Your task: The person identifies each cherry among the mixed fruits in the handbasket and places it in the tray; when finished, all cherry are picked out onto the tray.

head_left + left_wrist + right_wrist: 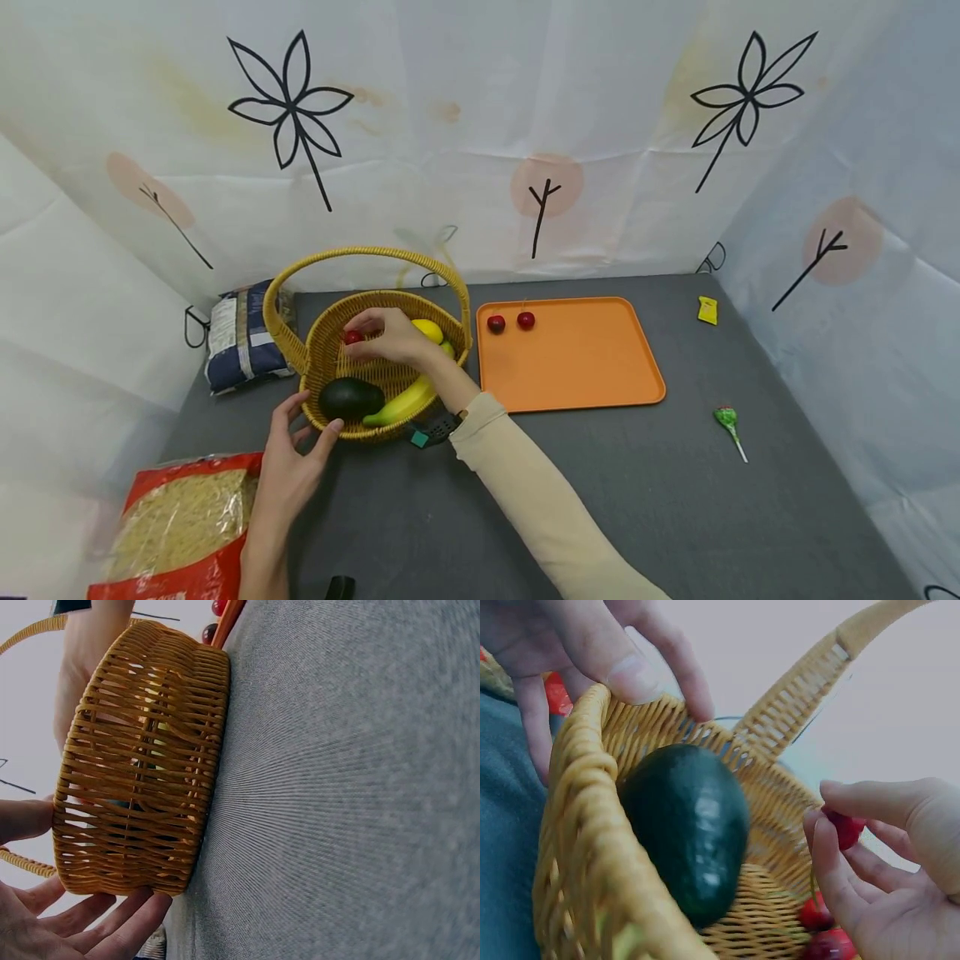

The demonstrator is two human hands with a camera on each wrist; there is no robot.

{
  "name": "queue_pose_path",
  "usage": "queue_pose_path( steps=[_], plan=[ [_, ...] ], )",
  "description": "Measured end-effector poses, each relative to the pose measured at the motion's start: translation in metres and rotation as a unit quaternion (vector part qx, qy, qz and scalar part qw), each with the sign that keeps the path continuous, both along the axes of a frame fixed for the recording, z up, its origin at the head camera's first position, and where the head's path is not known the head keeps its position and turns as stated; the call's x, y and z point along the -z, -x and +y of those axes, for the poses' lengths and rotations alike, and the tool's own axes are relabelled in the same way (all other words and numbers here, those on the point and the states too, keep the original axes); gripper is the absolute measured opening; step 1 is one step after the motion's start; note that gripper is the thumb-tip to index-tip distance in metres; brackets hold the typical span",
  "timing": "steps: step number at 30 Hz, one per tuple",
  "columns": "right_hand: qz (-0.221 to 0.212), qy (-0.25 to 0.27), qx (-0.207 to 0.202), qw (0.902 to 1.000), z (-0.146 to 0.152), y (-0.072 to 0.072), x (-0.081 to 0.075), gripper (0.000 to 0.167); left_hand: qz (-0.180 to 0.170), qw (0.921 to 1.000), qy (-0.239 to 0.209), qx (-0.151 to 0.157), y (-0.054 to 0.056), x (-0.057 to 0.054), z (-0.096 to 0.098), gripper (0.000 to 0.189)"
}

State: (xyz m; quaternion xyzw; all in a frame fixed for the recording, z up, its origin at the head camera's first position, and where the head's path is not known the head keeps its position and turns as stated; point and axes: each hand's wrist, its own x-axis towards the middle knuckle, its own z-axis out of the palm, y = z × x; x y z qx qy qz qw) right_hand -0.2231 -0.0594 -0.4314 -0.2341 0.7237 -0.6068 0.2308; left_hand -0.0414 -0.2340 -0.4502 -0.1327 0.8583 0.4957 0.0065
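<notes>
My right hand (390, 337) is over the wicker basket (318, 342), pinching a red cherry (845, 828) between thumb and fingertips. My left hand (292, 471) holds the basket at its near left side, the thumb at the rim and the other fingers spread along the outer wall. Inside the basket lie a dark green avocado (351, 398), a banana (405, 402) and a yellow fruit (427, 330) partly hidden by my right hand. The right wrist view also shows red cherries (817, 911) on the basket floor, under my right hand.
Right of the basket lies an orange tray (570, 358) with two cherries (526, 320). A dark blue bag (243, 337) sits behind left, a red bag of pasta (183, 525) front left. A yellow wrapped candy (707, 310) and green lollipop (725, 417) lie at right. The basket's handle (360, 251) stands upright.
</notes>
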Motion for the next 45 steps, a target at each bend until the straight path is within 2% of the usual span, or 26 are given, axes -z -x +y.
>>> queue_pose_path(
  steps=[3,10,14,19,26,29,35,40,45],
  plan=[
    [0.014,0.012,-0.023,0.9996,0.013,-0.004,-0.012,0.04,0.003,1.0,0.003,-0.004,-0.001,-0.001,0.0,0.085],
    [0.082,0.008,-0.069,0.9942,0.049,-0.02,-0.037,0.042,0.004,1.0,-0.003,-0.003,0.0,0.0,0.0,0.085],
    [0.114,0.037,-0.083,0.9894,0.073,-0.032,-0.046,0.038,0.001,1.0,-0.003,-0.005,0.0,0.001,-0.001,0.085],
    [0.14,0.077,-0.085,0.9835,0.106,-0.047,-0.056,0.034,-0.001,1.0,-0.005,-0.003,0.0,0.0,-0.001,0.086],
    [0.149,0.092,-0.063,0.9824,0.156,-0.062,-0.061,0.035,0.005,1.0,0.0,-0.005,-0.001,-0.001,0.001,0.085],
    [0.154,0.099,-0.05,0.9819,0.179,-0.064,-0.06,0.035,0.003,0.9999,0.0,-0.01,-0.002,-0.002,0.001,0.083],
    [0.13,0.091,-0.01,0.9873,0.217,-0.061,-0.052,0.038,0.006,0.9999,-0.002,-0.01,-0.003,-0.001,0.001,0.083],
    [0.122,0.083,0.03,0.9885,0.245,-0.05,-0.03,0.042,0.007,1.0,-0.002,-0.006,-0.001,0.0,0.002,0.085],
    [0.09,0.059,0.121,0.9868,0.267,-0.033,-0.005,0.042,0.01,0.9999,0.001,-0.008,0.0,-0.001,0.002,0.084]
  ],
)
